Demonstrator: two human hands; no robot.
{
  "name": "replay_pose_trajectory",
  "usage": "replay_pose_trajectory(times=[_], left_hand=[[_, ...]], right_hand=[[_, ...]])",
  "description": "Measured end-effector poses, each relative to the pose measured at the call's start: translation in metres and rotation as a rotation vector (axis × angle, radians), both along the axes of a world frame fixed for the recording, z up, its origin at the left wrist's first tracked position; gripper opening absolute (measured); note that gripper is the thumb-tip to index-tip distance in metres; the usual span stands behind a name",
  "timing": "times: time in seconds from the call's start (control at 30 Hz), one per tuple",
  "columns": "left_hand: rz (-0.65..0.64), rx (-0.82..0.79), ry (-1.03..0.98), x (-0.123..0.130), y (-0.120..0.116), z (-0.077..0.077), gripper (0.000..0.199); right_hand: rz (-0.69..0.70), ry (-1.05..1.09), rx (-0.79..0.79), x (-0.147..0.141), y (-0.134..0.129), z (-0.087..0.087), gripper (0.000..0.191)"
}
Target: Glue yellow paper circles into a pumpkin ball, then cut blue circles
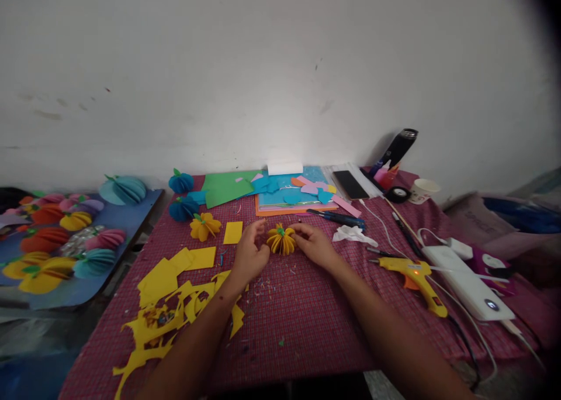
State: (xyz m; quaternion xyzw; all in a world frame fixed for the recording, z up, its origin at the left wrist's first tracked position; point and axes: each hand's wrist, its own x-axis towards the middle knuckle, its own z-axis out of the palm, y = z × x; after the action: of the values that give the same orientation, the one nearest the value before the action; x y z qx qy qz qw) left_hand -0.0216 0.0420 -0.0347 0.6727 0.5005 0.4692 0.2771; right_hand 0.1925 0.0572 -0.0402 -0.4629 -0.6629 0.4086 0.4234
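A small yellow paper pumpkin [281, 242] with fanned folds and a green top stands on the table between my hands. My left hand [253, 249] is just left of it, fingers curved and thumb apart, with nothing in its grasp. From the other side, my right hand [314, 242] has its thumb and fingers closed at the pumpkin's right edge. A second yellow paper pumpkin [205, 227] lies to the left, near a yellow paper rectangle [233, 233]. Small paper bits are scattered in front of the hands.
Yellow paper scraps [160, 324] lie at front left. Blue and green paper sheets [232, 186] are at the back, near a cutter [342, 219]. A glue gun [416, 277], power bank [468, 283] and cables occupy the right. Finished paper pumpkins [48, 271] fill a blue side table.
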Motion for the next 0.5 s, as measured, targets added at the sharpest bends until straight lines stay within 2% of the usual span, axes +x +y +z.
replay_pose_trajectory(times=[0.1,0.2,0.33,0.5], left_hand=[[0.07,-0.044,-0.019,-0.002,0.002,0.002,0.04],[0.019,-0.105,-0.034,-0.003,0.002,0.005,0.025],[-0.135,-0.136,-0.054,-0.001,0.0,0.004,0.036],[-0.189,-0.11,-0.074,0.0,0.001,0.0,0.041]], right_hand=[[0.007,-0.055,-0.012,0.0,-0.002,0.005,0.021],[-0.006,-0.079,-0.004,0.001,-0.003,0.008,0.021],[0.029,-0.094,0.051,0.001,-0.005,0.012,0.019],[0.13,-0.131,0.131,0.003,-0.009,0.018,0.014]])
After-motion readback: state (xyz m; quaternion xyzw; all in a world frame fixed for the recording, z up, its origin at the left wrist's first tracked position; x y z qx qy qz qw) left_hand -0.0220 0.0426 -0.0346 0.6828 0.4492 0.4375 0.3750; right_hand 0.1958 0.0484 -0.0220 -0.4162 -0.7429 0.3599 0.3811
